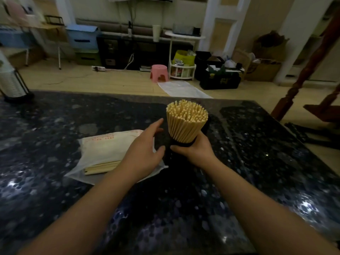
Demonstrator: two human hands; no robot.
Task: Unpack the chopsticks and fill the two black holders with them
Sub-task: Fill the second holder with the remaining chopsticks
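Dark speckled counter (55, 126), cluttered room behind. Black holder (181, 144) packed with chopsticks (186, 120), gripped by right hand (196, 150). Left hand (145, 153) fingers spread, beside holder, over plastic bag (103, 150) with chopsticks.

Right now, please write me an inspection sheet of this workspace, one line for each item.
Surface: dark speckled table.
Job's things: chopsticks stand packed in a black holder; only one holder is clearly visible.
Clutter: plastic packet with more chopsticks, lying left.
Hands: right hand grips the holder; left hand open beside it.
Cables: power strip with cord on the floor.
Surroundings: pink stool, boxes, bags.
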